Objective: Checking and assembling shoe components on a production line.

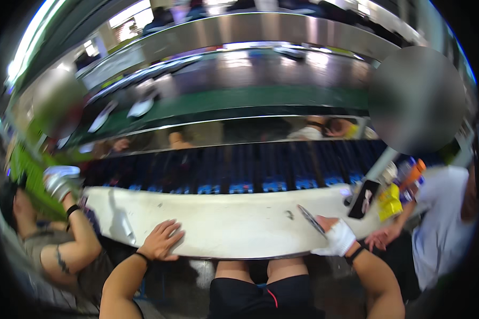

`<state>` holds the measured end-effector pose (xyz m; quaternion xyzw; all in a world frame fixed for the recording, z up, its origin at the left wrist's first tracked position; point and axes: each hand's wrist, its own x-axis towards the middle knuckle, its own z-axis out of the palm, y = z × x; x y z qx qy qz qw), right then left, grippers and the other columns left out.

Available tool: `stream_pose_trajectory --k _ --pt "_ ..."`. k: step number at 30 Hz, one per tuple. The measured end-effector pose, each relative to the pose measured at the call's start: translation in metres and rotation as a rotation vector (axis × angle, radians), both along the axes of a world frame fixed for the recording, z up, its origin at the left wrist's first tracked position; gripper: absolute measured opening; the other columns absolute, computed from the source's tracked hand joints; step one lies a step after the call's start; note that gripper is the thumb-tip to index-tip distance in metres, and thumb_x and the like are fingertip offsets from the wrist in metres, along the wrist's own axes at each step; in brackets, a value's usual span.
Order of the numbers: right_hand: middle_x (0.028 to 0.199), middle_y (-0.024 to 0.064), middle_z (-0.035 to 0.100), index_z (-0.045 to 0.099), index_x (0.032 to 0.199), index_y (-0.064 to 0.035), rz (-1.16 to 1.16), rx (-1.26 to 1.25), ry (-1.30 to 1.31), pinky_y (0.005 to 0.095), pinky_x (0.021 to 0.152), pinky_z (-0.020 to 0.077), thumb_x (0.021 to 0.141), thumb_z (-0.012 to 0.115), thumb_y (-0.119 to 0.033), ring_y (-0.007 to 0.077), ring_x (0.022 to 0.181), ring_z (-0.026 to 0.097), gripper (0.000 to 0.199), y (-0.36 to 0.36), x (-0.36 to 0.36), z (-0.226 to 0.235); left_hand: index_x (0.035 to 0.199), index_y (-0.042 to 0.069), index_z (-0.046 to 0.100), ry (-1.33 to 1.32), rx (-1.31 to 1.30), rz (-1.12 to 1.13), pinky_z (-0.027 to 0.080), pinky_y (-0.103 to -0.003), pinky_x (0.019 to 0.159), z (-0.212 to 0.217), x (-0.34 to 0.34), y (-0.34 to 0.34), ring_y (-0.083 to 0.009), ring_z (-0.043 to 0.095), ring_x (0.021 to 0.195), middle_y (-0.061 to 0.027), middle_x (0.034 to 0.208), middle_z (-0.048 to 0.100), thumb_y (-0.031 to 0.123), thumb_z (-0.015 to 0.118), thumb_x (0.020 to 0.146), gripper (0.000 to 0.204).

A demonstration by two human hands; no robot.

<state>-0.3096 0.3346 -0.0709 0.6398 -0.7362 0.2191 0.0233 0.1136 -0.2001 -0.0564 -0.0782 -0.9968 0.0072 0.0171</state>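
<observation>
My left hand (162, 242) is bare and lies on the near edge of a white worktop (229, 223), its fingers spread and nothing in it. On the right, my right hand (335, 237) wears a white glove that leaves some fingers bare. It is closed around a slim dark pen (311, 219), which slants up and to the left over the worktop. A small dark mark (289, 215) shows on the white surface just left of the pen. Black bands circle both my wrists.
Dark rollers (239, 167) run behind the worktop, with a green conveyor belt (261, 97) carrying pale shoe-like pieces (141, 106) beyond. A black phone-like slab (364, 199) and a yellow packet (390, 202) lie at right. Co-workers sit close on the left (72, 250) and right (442, 228).
</observation>
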Motion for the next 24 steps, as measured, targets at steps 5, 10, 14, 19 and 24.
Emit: stream_pose_trajectory --k 5,10,14,19,24 --pt "0.135 0.0249 0.068 0.059 0.144 0.0011 -0.061 -0.01 0.139 0.0552 0.102 0.0535 0.069 0.097 -0.056 0.0455 0.116 0.067 0.102 -0.001 0.01 -0.006 0.156 0.009 0.056 0.074 -0.004 0.101 0.043 -0.054 0.124 -0.015 0.016 0.001 -0.0413 0.049 0.151 -0.0202 0.161 0.054 0.064 0.084 0.075 0.103" --pt "0.119 0.0188 0.072 0.068 0.104 -0.0064 -0.2 -0.141 0.081 0.0516 0.098 0.054 0.078 0.092 -0.025 0.0409 0.112 0.067 0.04 -0.001 0.021 -0.023 0.159 0.009 0.051 0.117 0.008 0.142 0.04 -0.052 0.127 -0.03 0.026 -0.008 -0.0404 0.048 0.153 -0.0207 0.163 0.052 0.063 0.085 0.076 0.105" --pt "0.106 0.0158 0.068 0.064 0.098 -0.0065 -0.28 -0.193 0.023 0.0501 0.091 0.053 0.08 0.09 -0.021 0.0386 0.103 0.066 0.035 -0.004 0.016 -0.043 0.155 0.008 0.053 0.116 0.025 0.139 0.04 -0.052 0.128 -0.035 0.031 -0.01 -0.0402 0.049 0.152 -0.0203 0.162 0.052 0.058 0.088 0.073 0.102" --pt "0.101 0.0155 0.064 0.062 0.096 -0.0052 -0.528 -0.155 0.008 0.0507 0.083 0.0503 0.086 0.087 -0.018 0.0378 0.097 0.063 0.03 -0.001 0.01 -0.052 0.154 0.008 0.054 0.145 -0.003 0.123 0.041 -0.053 0.127 -0.039 0.027 -0.008 -0.0414 0.05 0.151 -0.0213 0.16 0.052 0.059 0.089 0.072 0.103" --pt "0.087 0.0163 0.065 0.062 0.09 -0.0052 -0.56 -0.195 0.134 0.0508 0.073 0.0489 0.092 0.086 -0.023 0.0407 0.081 0.064 0.03 -0.007 0.019 -0.057 0.153 0.008 0.054 0.15 0.032 0.096 0.042 -0.052 0.126 -0.041 0.031 -0.012 -0.0416 0.05 0.15 -0.0204 0.159 0.053 0.062 0.086 0.075 0.101"
